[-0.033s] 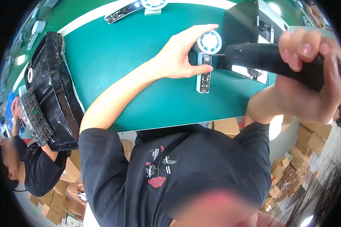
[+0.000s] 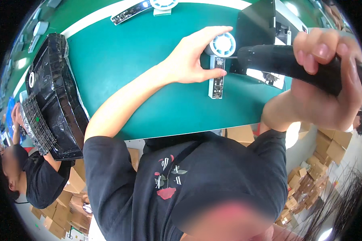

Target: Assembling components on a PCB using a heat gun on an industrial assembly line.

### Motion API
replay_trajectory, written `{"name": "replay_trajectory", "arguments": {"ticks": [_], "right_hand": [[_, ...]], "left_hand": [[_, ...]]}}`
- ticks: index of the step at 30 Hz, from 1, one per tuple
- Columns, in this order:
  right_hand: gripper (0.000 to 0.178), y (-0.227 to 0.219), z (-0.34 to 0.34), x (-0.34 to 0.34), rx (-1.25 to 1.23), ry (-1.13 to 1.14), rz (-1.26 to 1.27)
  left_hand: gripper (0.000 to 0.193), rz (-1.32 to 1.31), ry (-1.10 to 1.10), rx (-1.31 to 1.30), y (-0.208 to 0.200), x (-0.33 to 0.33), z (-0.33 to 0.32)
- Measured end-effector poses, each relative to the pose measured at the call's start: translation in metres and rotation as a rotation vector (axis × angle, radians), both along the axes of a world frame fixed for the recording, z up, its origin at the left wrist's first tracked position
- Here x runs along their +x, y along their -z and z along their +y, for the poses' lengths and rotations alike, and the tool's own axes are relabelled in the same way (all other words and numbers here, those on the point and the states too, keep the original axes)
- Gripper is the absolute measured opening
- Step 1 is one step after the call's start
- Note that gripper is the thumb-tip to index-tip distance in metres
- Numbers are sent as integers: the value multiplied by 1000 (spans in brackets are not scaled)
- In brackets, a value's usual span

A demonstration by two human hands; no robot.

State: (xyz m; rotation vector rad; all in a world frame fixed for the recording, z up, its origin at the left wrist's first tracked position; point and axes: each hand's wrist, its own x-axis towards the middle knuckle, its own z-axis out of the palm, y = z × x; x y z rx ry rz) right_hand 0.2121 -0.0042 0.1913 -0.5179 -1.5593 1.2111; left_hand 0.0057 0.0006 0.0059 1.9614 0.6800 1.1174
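Nothing has visibly shifted since the earlier frame: both hands and the parts sit as they did. The green table (image 2: 120, 60) fills the upper half of the view, with a white stripe along its far edge. A black tray (image 2: 56, 96) wrapped in film lies at its left edge, over a wire grid. Cardboard boxes (image 2: 321, 148) are stacked on the floor at right and lower left, and another person (image 2: 26, 176) in black sits at the left.

The left hand (image 2: 191, 60) holds a small assembly near the table's right edge, its thumb and fingers spread around the round white fan (image 2: 223, 44) and touching the narrow circuit strip (image 2: 216, 82). The strip's long axis runs from the fan toward the near edge. The right hand (image 2: 330, 88) is wrapped around a black electric screwdriver (image 2: 285, 60), lying nearly level, its tip pointing left at the strip just below the fan. A black box (image 2: 255, 24) stands behind it.
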Motion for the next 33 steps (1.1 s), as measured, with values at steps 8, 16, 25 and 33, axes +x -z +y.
{"name": "replay_trajectory", "arguments": {"ticks": [8,16,25,33], "right_hand": [[26,9,10,-7,23,-119,-122],[11,20,2,-39,-15,-3,-36],[18,27,3,-47,137,-183,-78],[29,16,63,-40,241,-883,-167]], "left_hand": [[86,-21,-1,9,1,-2,2],[86,-28,-17,24,3,-1,3],[92,-8,-7,-46,2,-2,0],[93,-44,-53,-39,2,-2,-1]]}}
